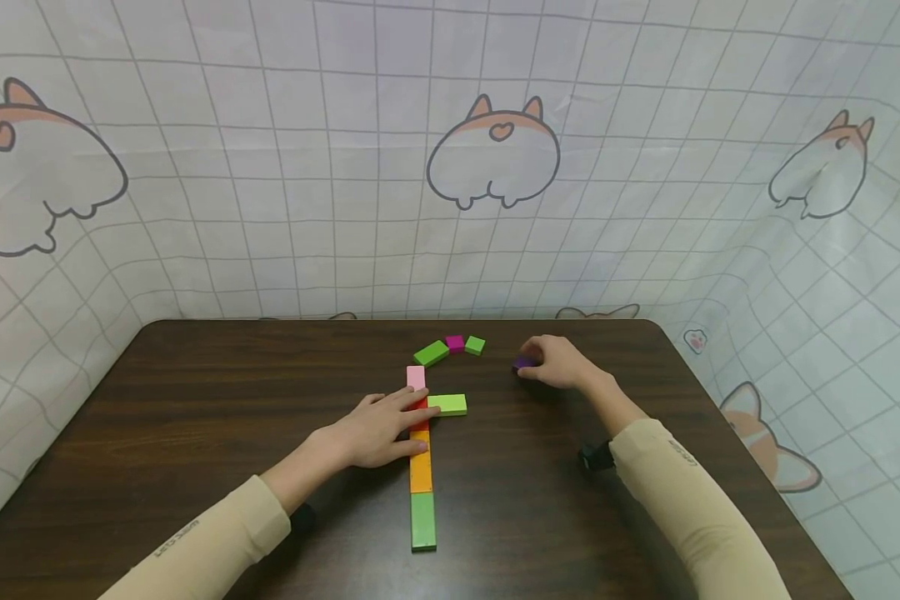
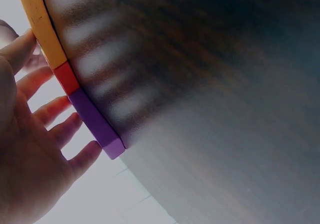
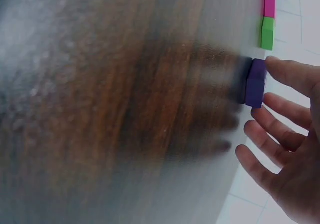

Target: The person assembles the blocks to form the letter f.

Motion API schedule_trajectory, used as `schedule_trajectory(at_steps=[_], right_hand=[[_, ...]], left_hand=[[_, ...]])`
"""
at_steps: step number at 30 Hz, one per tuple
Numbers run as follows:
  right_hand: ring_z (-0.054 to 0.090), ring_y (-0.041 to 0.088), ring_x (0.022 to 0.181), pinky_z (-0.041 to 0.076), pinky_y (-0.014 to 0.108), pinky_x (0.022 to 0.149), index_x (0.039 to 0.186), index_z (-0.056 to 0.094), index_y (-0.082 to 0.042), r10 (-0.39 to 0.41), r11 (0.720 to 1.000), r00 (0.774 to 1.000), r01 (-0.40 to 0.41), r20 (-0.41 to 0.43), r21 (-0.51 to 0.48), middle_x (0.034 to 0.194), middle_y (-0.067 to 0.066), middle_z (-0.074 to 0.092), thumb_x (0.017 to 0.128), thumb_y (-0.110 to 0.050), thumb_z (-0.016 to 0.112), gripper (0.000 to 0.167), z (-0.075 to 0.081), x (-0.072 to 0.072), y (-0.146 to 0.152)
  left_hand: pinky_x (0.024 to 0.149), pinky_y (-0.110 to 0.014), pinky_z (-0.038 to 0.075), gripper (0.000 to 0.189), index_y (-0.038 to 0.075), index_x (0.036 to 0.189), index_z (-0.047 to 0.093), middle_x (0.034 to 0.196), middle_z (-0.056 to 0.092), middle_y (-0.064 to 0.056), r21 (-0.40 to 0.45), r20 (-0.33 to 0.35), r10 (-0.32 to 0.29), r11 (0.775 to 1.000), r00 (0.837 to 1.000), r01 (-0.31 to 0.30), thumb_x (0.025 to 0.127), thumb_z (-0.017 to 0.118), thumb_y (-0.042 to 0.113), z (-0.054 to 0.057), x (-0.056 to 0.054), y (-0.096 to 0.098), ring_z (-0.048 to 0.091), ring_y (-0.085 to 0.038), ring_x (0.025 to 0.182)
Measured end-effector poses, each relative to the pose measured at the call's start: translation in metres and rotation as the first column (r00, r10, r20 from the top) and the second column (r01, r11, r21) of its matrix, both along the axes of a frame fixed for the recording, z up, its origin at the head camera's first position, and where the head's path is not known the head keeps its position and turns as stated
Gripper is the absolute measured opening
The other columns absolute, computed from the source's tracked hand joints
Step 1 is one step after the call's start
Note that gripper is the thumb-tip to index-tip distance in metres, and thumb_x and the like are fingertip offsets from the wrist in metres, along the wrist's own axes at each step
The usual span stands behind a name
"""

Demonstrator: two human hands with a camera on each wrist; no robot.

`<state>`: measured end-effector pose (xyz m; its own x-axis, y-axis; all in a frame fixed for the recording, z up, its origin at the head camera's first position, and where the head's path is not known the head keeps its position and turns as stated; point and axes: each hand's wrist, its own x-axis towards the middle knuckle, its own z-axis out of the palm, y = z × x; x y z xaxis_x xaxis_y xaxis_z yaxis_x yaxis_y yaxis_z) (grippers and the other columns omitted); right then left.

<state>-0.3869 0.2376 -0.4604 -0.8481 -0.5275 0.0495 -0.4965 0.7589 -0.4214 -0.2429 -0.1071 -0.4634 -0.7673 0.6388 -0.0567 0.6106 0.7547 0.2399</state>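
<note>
A line of flat blocks runs away from me: a green block (image 1: 423, 521), an orange block (image 1: 420, 472), a red block (image 2: 66, 77) and a pink block (image 1: 416, 376). Across the orange and red blocks lies my left hand (image 1: 378, 427), its fingers spread and fairly straight. A light green block (image 1: 450, 405) juts out to the right of the line, by a fingertip. Farther right, my right hand (image 1: 558, 362) pinches a dark purple block (image 3: 255, 83) at the tabletop, thumb at one end and index finger at the other.
Beyond the line's far end, a green block (image 1: 431, 353), a magenta block (image 1: 455, 343) and a small green block (image 1: 475, 345) form a curve toward the right. The dark wooden table (image 1: 195, 400) ends just behind them, at a white grid-patterned cloth (image 1: 307, 208).
</note>
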Motion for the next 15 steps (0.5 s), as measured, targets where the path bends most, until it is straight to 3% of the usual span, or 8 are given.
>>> schedule_trajectory(at_steps=[15], right_hand=[[0.066,0.030,0.098,0.052,0.049,0.090,0.115,0.067,0.004,0.006,1.000,1.000,-0.006,0.015,-0.010,0.103,0.012,0.070,0.093,-0.013,0.075,0.029,-0.0018,0.0030,-0.0020]], left_hand=[[0.114,-0.065,0.026,0.060,0.017,0.156,0.047,0.164,0.032,-0.015,0.006,0.000,-0.002,1.000,1.000,0.002,0.104,0.059,0.043,0.0006,0.0005,-0.0011,0.027,-0.037,0.151]])
